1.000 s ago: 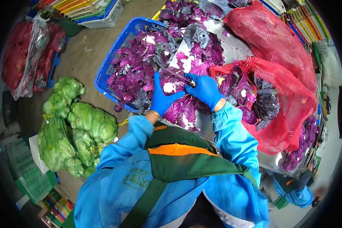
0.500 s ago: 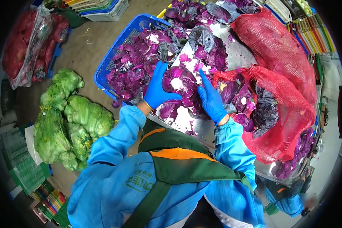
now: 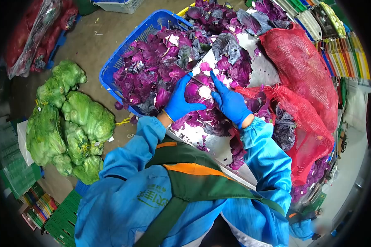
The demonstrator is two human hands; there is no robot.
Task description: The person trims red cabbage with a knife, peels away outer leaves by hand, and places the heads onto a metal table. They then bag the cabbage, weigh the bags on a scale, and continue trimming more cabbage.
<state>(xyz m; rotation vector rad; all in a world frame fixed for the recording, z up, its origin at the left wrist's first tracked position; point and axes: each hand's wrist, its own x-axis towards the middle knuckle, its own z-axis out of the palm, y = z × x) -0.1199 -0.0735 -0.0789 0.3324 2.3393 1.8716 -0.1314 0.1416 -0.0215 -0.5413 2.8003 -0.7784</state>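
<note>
A red cabbage [image 3: 198, 94] with a white cut patch sits between my gloved hands, above the metal worktop. My left hand [image 3: 180, 102] curves round its left side, thumb and fingers spread against it. My right hand [image 3: 231, 106] is at its right, index finger stretched forward. A thin dark knife blade [image 3: 202, 81] runs from the right hand across the cabbage towards the left fingertips; its handle is hidden. Purple leaves and white trimmings lie around and below. A blue crate [image 3: 114, 61] heaped with purple leaves stands at the left.
Red mesh sacks [image 3: 294, 53] lie at the right, one open with cabbages inside. Green cabbages in bags [image 3: 86, 117] rest on the floor at left, and red sacks [image 3: 33, 37] stand behind. Another person [image 3: 303, 228] is at lower right. Crates [image 3: 346, 55] line the upper right.
The view has shifted slightly. The cabbage has moved a little to the right between my hands. The thin blade now shows across it, and my right hand has turned inward.
</note>
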